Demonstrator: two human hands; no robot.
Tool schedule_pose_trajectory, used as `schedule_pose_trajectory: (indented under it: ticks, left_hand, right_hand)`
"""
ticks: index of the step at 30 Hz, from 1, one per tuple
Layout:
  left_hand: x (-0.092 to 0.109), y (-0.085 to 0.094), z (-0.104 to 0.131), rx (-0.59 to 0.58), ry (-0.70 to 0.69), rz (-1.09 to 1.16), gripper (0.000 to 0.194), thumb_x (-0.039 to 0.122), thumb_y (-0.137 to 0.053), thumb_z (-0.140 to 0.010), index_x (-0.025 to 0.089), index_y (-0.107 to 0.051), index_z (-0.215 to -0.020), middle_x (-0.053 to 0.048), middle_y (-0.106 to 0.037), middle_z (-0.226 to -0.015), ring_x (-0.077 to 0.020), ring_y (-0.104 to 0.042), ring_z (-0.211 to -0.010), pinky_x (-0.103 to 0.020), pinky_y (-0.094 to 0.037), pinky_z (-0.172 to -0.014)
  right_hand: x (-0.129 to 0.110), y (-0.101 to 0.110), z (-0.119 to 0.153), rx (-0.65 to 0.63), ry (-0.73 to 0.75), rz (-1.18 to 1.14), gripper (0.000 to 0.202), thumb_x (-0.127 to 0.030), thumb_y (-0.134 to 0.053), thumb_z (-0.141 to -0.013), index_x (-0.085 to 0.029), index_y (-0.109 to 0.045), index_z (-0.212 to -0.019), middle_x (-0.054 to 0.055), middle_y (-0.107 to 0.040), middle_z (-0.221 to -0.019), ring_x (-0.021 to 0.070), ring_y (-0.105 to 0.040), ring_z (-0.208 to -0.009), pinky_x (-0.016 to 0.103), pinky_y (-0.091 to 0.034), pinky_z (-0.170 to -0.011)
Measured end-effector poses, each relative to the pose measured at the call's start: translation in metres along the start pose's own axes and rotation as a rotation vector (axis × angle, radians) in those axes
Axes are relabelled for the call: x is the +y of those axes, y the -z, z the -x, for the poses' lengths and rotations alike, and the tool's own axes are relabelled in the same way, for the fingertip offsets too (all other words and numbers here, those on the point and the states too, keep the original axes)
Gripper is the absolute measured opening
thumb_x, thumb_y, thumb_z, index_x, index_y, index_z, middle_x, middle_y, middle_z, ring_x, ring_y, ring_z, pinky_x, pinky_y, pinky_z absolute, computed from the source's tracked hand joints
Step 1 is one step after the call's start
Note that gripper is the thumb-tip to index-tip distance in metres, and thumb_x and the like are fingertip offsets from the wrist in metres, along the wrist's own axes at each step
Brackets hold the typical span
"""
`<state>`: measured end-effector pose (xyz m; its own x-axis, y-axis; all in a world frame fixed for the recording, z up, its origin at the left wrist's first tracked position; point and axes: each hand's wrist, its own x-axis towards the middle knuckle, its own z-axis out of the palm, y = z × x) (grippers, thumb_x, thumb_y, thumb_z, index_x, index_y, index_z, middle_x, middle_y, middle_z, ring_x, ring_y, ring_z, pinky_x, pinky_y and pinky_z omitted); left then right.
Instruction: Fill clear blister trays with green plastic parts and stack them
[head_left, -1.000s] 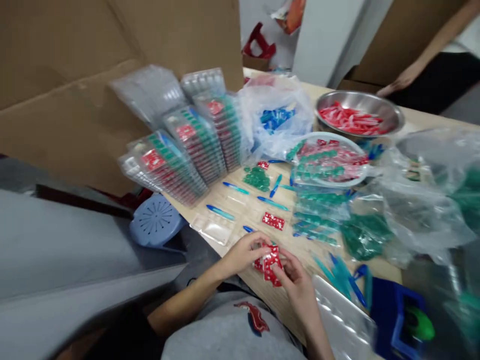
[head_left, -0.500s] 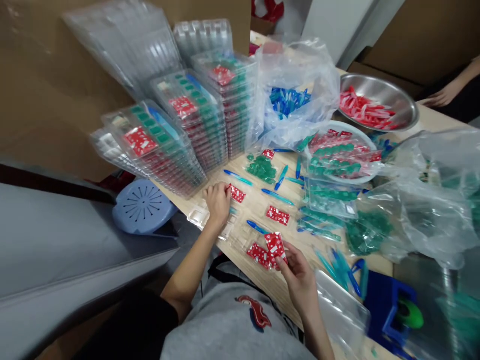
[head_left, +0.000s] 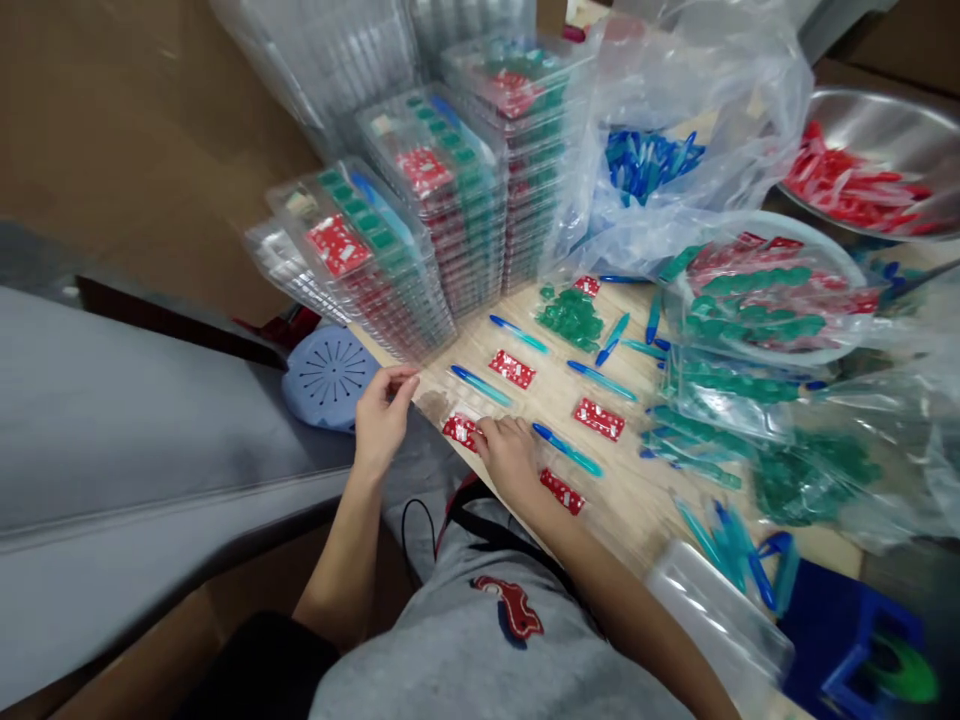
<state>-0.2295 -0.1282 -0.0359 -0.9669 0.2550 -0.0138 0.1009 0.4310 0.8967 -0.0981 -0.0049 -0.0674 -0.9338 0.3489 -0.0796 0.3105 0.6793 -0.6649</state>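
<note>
My left hand (head_left: 384, 415) is at the table's near left edge, thumb and forefinger pinched together; whatever lies between them is too small to make out. My right hand (head_left: 511, 455) presses its fingers on a red patterned packet (head_left: 460, 430) at the near edge, in or by a clear plastic tray that is hard to see. Just beyond lie a blue-and-teal pen (head_left: 480, 385) and another red packet (head_left: 512, 369). Right of my right hand are a pen (head_left: 568, 450) and a red packet (head_left: 562, 491). A further packet (head_left: 599, 419) lies farther right.
Stacks of filled clear trays (head_left: 360, 250) stand at the back left. Behind are green pieces (head_left: 571, 318), a bag of blue pens (head_left: 649, 162), a white bowl (head_left: 847, 345) and a steel bowl (head_left: 900, 110). A blue stool (head_left: 334, 370) stands left of the table.
The view has shifted, moving the scene rightward. My right hand has moved left and set down its red packet near the table edge. My left hand has drawn back from the red packet to the edge.
</note>
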Motion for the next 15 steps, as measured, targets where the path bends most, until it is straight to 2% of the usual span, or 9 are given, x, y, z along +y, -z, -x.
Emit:
schedule_pose_trajectory:
  ticks: [2,5,8,10,13,15]
  left_hand:
    - [-0.005,0.003,0.005,-0.006,0.047,0.02,0.021,0.033,-0.058,-0.077,0.016,-0.063,-0.088,-0.002,-0.064,-0.078,-0.0162,-0.059,-0.075,-0.028,-0.048,-0.074]
    - [-0.005,0.0,0.009,-0.035,0.101,0.06,0.022,0.034,-0.06,-0.075,0.016,-0.065,-0.087,-0.002,-0.066,-0.077,-0.0167,-0.061,-0.075,-0.028,-0.049,-0.075]
    - [0.002,-0.007,0.014,-0.088,0.126,0.123,0.022,0.037,-0.064,-0.074,0.018,-0.066,-0.083,-0.001,-0.067,-0.075,-0.0178,-0.062,-0.076,-0.029,-0.049,-0.077]
    - [0.011,-0.018,0.019,-0.14,0.129,0.181,0.027,0.045,-0.065,-0.074,0.019,-0.065,-0.076,-0.001,-0.066,-0.072,-0.0184,-0.062,-0.076,-0.03,-0.05,-0.078]
    - [0.035,-0.045,0.032,-0.293,0.12,0.285,0.05,0.067,-0.052,-0.079,0.019,-0.063,-0.069,-0.004,-0.067,-0.07,-0.0205,-0.065,-0.075,-0.034,-0.052,-0.075]
    - [0.061,-0.062,0.043,-0.551,0.168,0.397,0.062,0.077,-0.041,-0.08,0.021,-0.067,-0.075,-0.007,-0.071,-0.079,-0.0233,-0.068,-0.083,-0.037,-0.054,-0.077]
  right_hand:
    - [0.001,-0.011,-0.006,0.001,-0.001,0.064,0.016,-0.017,-0.053,-0.093,-0.016,-0.066,-0.085,0.013,-0.069,-0.085,0.0248,-0.06,-0.086,0.037,-0.041,-0.081]
    - [0.003,-0.017,-0.005,0.029,-0.015,0.138,0.017,-0.014,-0.05,-0.094,-0.014,-0.066,-0.088,0.014,-0.068,-0.09,0.0252,-0.057,-0.088,0.037,-0.041,-0.08]
    - [-0.002,-0.008,-0.001,0.09,-0.022,0.192,0.014,-0.017,-0.056,-0.091,-0.015,-0.068,-0.085,0.013,-0.067,-0.091,0.0247,-0.058,-0.088,0.036,-0.044,-0.079]
    - [-0.009,0.006,0.002,0.168,-0.014,0.212,0.014,-0.023,-0.058,-0.092,-0.016,-0.07,-0.093,0.014,-0.067,-0.102,0.0238,-0.06,-0.094,0.036,-0.047,-0.082]
    - [-0.016,0.036,0.011,0.316,0.033,0.231,0.032,-0.032,-0.051,-0.095,-0.018,-0.063,-0.121,0.013,-0.061,-0.129,0.0226,-0.054,-0.118,0.036,-0.044,-0.098]
    - [-0.011,0.058,0.023,0.394,0.16,0.225,0.042,-0.039,-0.046,-0.096,-0.02,-0.055,-0.133,0.011,-0.055,-0.139,0.0233,-0.045,-0.131,0.04,-0.035,-0.11]
